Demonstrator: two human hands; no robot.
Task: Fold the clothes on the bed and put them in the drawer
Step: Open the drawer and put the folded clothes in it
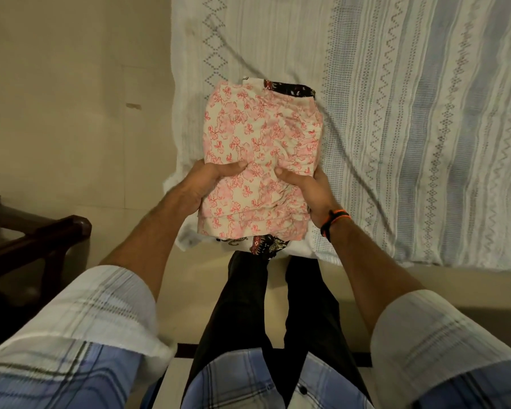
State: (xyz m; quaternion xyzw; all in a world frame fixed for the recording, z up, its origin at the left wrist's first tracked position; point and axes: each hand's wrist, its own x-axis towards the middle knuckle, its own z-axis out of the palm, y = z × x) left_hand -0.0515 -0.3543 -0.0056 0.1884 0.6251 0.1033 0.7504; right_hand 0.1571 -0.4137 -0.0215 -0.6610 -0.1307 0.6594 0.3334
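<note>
Both hands, left hand and right hand, grip the stack of folded clothes at the bed edge, fingers curled round it.

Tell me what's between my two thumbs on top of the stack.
Only the pink floral garment atop the stack lies between the left hand and right hand thumbs, in the head view.
</note>
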